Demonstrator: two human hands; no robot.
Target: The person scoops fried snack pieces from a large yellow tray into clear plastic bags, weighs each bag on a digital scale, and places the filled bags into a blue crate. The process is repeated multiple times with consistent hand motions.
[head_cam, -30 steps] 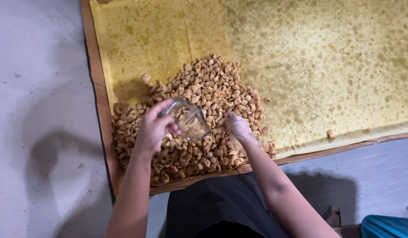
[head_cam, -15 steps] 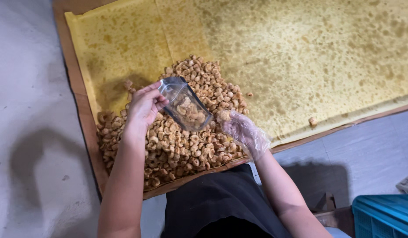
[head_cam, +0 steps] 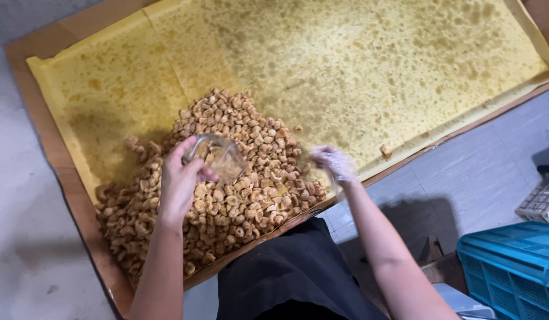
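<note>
A clear plastic container (head_cam: 218, 157), partly filled with fried snack pieces, sat tilted over the pile of fried snacks (head_cam: 227, 195), gripped by the left hand (head_cam: 181, 181) with fingers curled around its rim. The right hand (head_cam: 333, 163), in a thin clear glove, hovered blurred at the pile's right edge; its finger state could not be told. Oil-stained yellow paper (head_cam: 357, 65) covered the cardboard (head_cam: 79, 207) beneath. A blue crate (head_cam: 514, 269) stood at the lower right.

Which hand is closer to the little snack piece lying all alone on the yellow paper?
Right. The right hand hovers just left of the lone piece; the left hand is far across the pile, holding a clear cup.
</note>
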